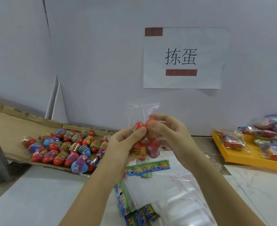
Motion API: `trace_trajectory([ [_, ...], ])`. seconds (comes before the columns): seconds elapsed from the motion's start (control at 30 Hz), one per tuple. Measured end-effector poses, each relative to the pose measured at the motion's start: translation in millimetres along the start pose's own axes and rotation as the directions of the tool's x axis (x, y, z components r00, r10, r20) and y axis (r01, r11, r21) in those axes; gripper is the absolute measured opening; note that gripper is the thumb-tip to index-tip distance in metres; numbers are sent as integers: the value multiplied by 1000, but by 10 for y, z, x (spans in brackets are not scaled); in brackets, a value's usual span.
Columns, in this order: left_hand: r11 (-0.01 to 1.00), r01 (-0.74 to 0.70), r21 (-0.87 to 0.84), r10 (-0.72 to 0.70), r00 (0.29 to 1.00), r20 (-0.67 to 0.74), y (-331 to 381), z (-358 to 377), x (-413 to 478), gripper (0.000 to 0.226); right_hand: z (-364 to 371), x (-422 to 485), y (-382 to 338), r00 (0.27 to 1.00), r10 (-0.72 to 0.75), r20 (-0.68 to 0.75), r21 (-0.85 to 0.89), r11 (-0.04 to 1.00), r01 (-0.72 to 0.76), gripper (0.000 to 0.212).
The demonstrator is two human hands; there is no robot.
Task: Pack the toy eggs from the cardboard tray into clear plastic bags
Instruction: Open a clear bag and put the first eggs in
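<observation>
A clear plastic bag (135, 111) with several toy eggs (138, 152) inside is held up in front of me, its open top pointing up. My left hand (118, 149) grips the bag from the left, thumb pressed on a red egg. My right hand (168, 132) pinches an orange-red egg (149, 122) at the bag's mouth. On the left lies the flat cardboard tray (12, 124) with several loose toy eggs (66, 147), red, blue and green with printed wraps.
A yellow perforated tray (242, 155) at the right holds several filled bags (265, 139). Colourful header cards (147, 168) and a stack of empty clear bags (175, 193) lie on the white table below my hands. A paper sign (183, 57) hangs on the white wall.
</observation>
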State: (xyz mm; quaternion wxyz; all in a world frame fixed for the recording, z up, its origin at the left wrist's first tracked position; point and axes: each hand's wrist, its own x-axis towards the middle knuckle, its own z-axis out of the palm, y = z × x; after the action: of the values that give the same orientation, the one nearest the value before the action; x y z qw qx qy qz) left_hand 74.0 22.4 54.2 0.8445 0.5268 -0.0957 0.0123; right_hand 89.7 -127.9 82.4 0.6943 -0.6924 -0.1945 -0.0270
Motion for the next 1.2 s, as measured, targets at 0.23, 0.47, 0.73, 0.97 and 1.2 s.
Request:
trace_trajectory([
  [0.23,998,-55,22,56,998,-30,37,93,-19,36,-5,-3,-39,990,-68,-126,30,997,73,24],
  [0.47,996,-53,65,59,994,-90,70,124,-38,46,10,-8,-65,990,-76,-120,102,991,88,23],
  [0.73,999,-54,9,54,993,-109,76,143,-45,35,15,-10,-87,994,-20,-111,41,999,24,41],
  [0.97,999,3,43,1,995,-104,95,159,-55,43,-112,15,-123,993,10,-121,38,999,-5,36],
  [1.2,998,-34,43,35,999,-9,94,167,-71,56,-126,11,-111,984,31,-175,18,999,-29,5],
])
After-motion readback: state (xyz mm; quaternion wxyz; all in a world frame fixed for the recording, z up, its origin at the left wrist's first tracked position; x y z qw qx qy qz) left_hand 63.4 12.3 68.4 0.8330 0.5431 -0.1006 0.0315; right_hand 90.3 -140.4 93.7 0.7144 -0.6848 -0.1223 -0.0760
